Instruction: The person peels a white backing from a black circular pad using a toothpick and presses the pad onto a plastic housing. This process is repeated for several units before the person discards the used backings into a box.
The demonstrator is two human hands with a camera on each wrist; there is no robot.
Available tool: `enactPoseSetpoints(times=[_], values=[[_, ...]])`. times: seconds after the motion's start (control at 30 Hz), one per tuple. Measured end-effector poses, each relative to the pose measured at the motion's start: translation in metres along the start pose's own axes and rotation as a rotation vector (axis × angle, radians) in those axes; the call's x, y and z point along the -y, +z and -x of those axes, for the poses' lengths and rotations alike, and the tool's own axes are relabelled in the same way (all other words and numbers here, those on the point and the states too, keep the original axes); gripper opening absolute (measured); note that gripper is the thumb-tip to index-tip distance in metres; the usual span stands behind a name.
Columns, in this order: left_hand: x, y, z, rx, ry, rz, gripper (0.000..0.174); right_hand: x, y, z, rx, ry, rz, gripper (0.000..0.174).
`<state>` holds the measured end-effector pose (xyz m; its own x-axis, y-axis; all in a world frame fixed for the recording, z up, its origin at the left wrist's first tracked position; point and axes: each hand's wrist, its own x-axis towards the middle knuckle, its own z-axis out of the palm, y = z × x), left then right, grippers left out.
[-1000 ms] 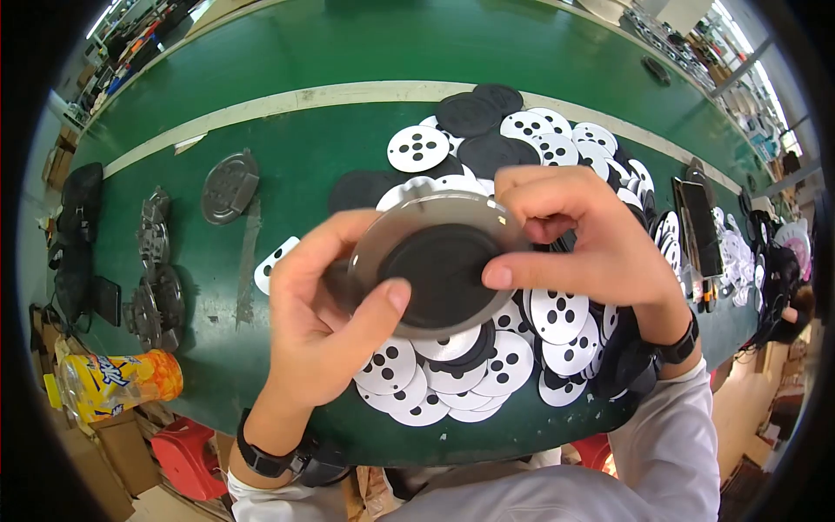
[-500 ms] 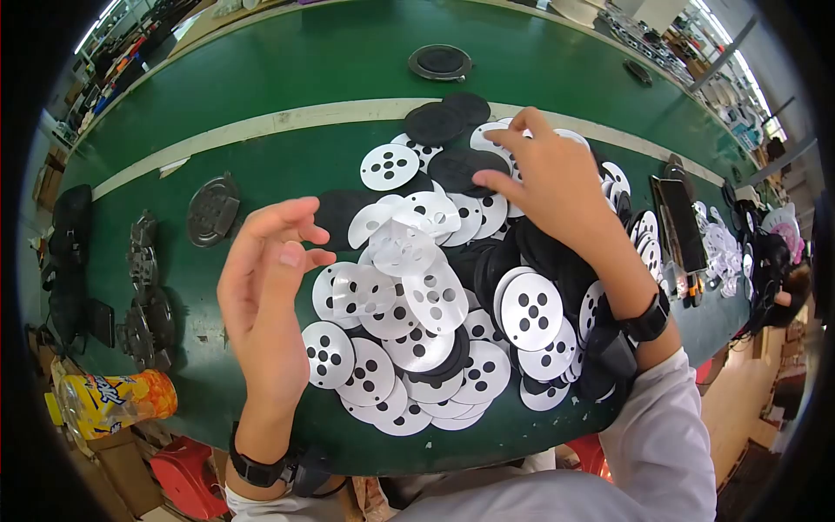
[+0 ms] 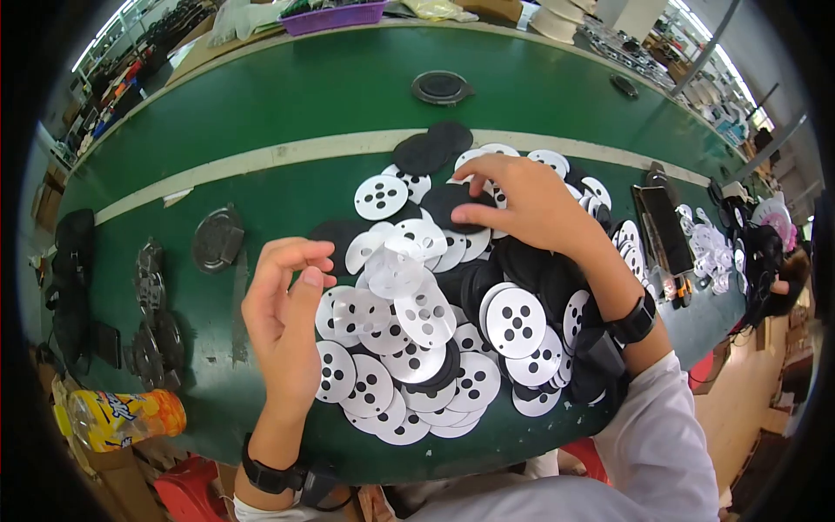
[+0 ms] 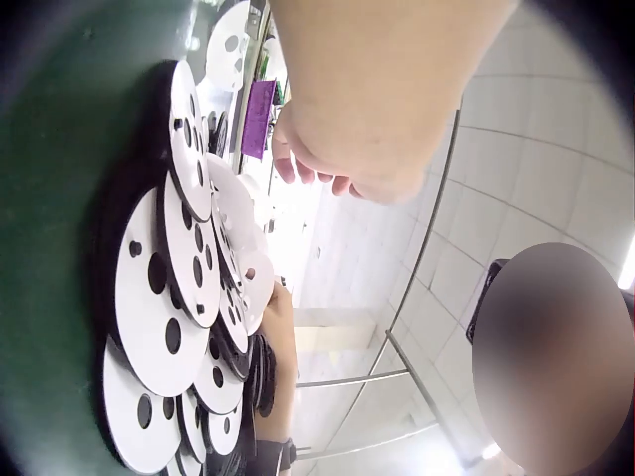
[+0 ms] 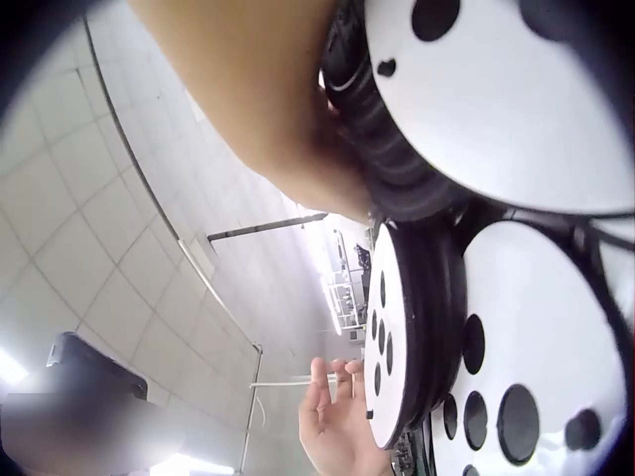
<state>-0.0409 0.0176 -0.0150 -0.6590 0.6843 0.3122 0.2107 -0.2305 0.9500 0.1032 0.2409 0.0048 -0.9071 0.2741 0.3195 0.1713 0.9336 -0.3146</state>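
Covering green desk (image 3: pixel 261 130): heap of flat round white perforated discs (image 3: pixel 513 322) and matte black discs (image 3: pixel 435 143). Right hand (image 3: pixel 526 204) spread atop heap; left hand (image 3: pixel 287 317) beside, loosely curled, empty. Grey rimmed plate (image 3: pixel 442 87), gripped earlier, beyond heap.

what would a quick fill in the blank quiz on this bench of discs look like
1. The pile of discs lies on a ____ table.
2. The left hand hovers beside the pile and holds ____.
3. The basket at the table's far edge is ____.
Missing words: green; nothing; purple.
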Motion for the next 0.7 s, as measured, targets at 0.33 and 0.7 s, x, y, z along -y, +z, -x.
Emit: enactPoseSetpoints(times=[0.33, 0.7], values=[[0.004, 0.002, -0.001, 0.007, 0.053, -0.033, 0.013, -0.042, 0.011, -0.073, 0.187, 0.373, 0.089, 0.048], [0.007, 0.002, -0.002, 0.017, 0.074, -0.059, 0.011, -0.047, 0.011, -0.071, 0.324, 0.138, 0.074, 0.040]])
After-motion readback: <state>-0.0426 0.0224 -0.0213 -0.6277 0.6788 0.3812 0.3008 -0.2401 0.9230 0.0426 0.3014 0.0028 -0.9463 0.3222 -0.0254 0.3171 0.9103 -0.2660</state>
